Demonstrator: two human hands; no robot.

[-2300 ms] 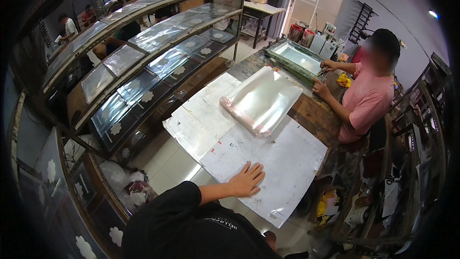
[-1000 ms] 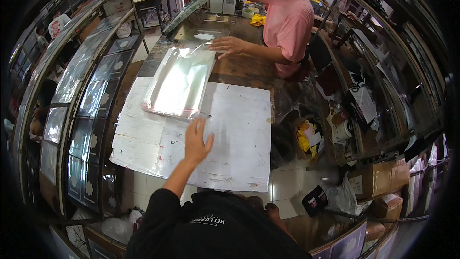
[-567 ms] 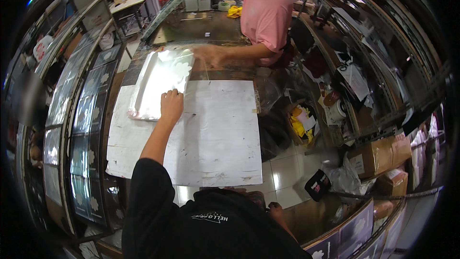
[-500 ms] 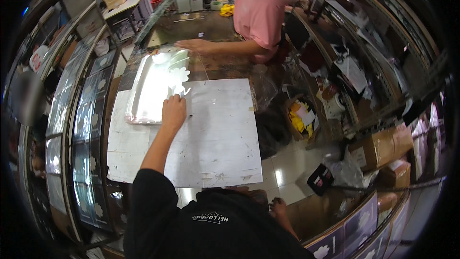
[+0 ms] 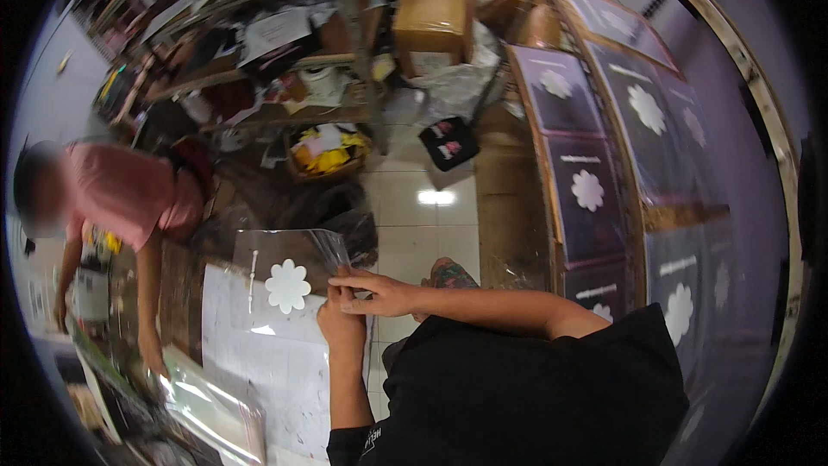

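Note:
A clear plastic sheet [image 5: 259, 280] printed with a white flower and a thin white line hangs over the edge of a white board. My left hand [image 5: 341, 324] is closed on the sheet's near corner. Beside it, touching it, my right hand [image 5: 375, 293] pinches the same edge, its fingers reaching across the left hand. The sheet bends where both hands hold it. On the table to the left lies a glossy stack of clear sheets [image 5: 211, 410]. The white board [image 5: 228, 371] lies partly under the held sheet.
A person in a pink shirt [image 5: 121, 190] leans over the table at the left, one hand near the stack. Racks at the right hold several flower-printed sheets [image 5: 588, 190]. Cardboard boxes [image 5: 431, 13], a black cap [image 5: 448, 144] and a box of yellow scraps [image 5: 328, 153] stand beyond.
My view has turned right, toward the racks. My left hand has lifted a clear sheet off the stack, and my right hand has come up from my side onto its edge.

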